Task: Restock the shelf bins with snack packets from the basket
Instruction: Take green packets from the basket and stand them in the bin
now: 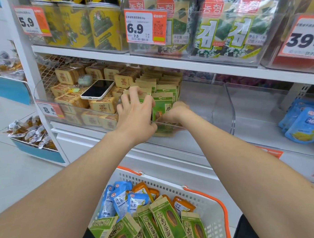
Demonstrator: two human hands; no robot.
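Observation:
Both my hands reach into a clear shelf bin holding a row of upright green sunflower-seed packets. My left hand curls its fingers over the tops of the front packets at the row's left side. My right hand grips the lower right edge of the frontmost green packet; it looks blurred. Below, a white basket with orange handles holds more green packets, blue packets and orange packets.
A phone lies on tan snack packs in the bin to the left. To the right the same clear bin is bare, and beyond it blue packets lie in another bin. Seaweed packs and price tags fill the shelf above.

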